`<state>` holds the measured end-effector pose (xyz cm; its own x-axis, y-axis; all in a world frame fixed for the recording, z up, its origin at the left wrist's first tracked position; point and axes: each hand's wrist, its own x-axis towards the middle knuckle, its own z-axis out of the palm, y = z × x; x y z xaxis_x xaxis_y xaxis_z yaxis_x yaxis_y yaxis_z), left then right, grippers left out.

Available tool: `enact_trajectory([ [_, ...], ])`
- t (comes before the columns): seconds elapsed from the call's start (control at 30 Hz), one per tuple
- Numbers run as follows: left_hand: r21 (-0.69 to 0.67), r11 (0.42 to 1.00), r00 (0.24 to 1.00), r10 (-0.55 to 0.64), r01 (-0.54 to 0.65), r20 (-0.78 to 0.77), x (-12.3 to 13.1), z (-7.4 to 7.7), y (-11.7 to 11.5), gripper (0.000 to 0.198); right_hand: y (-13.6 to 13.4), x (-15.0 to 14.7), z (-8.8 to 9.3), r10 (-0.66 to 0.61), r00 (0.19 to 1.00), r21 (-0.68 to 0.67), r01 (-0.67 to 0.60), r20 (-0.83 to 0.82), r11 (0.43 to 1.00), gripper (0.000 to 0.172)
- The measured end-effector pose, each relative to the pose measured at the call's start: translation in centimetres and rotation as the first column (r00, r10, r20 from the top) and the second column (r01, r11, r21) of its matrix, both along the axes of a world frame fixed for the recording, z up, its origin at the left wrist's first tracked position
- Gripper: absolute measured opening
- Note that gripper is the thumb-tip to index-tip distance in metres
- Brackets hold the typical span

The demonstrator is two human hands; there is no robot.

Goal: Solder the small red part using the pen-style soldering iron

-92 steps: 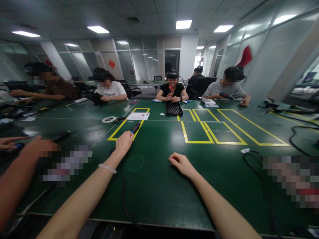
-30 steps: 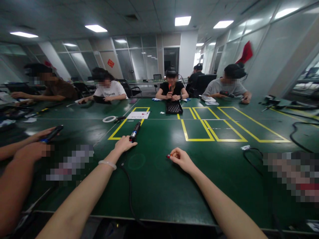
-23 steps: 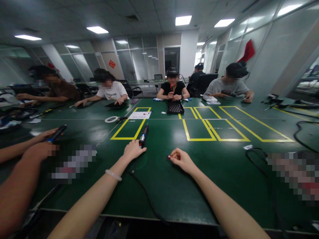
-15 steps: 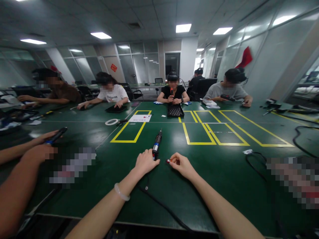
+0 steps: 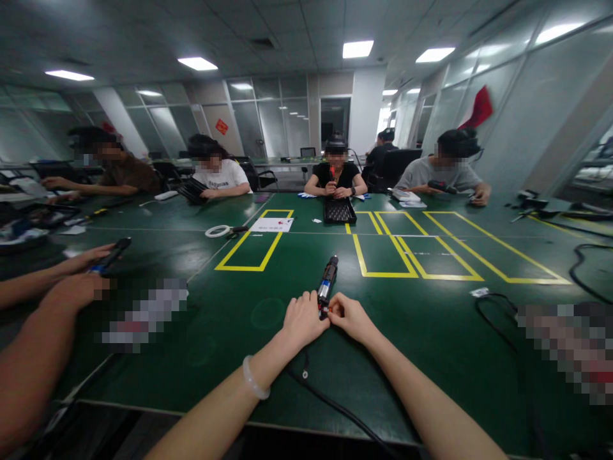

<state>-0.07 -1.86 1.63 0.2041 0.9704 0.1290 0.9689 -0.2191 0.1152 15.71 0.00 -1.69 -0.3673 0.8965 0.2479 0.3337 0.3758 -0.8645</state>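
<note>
My left hand (image 5: pixel 304 321) is closed around the rear of an electric screwdriver (image 5: pixel 328 281). The screwdriver has a dark body with a silver and blue middle section, and its tip points away from me. Beside its rear end, my right hand (image 5: pixel 353 319) pinches a small red-and-white part (image 5: pixel 326 310). The part is at the tool's rear, largely hidden by my fingers, and I cannot tell whether it is seated. A black cable (image 5: pixel 330 404) with a small ring (image 5: pixel 305 375) near it lies below my hands.
The green table (image 5: pixel 268 370) carries yellow tape outlines (image 5: pixel 239 269). A co-worker's hands at left hold a similar tool (image 5: pixel 112 255). Across the table are several people, a black tray (image 5: pixel 340 212), a white sheet (image 5: pixel 272 225) and a white cable coil (image 5: pixel 217 231). Another black cable (image 5: pixel 493 322) lies at right.
My left hand has moved right with the screwdriver, bringing its rear end against the small part in my right hand. Across the table, one person has tilted up a black tray-like object.
</note>
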Motion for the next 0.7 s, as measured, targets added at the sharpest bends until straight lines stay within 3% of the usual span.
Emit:
enact_trajectory([
  [0.17,-0.012,1.0,1.0,0.001,-0.001,-0.012,0.2,0.3,-0.1,0.051,0.0,-0.1,0.0,0.015,0.997,-0.025,-0.017,-0.075,1.0,0.011],
  [0.23,-0.024,1.0,1.0,-0.003,0.003,-0.008,0.2,0.3,-0.1,0.053,-0.1,0.0,0.3,0.008,0.998,-0.003,-0.008,-0.057,1.0,0.005],
  [0.43,-0.011,1.0,1.0,0.017,-0.016,0.023,0.2,0.0,-0.1,0.052,-0.1,0.3,0.6,-0.038,0.999,0.095,0.04,-0.027,0.995,0.013],
  [0.7,0.056,0.998,0.998,0.019,-0.016,-0.055,-0.4,0.0,0.3,0.05,0.5,0.9,0.0,-0.055,0.997,0.049,0.058,-0.052,0.997,0.015],
])
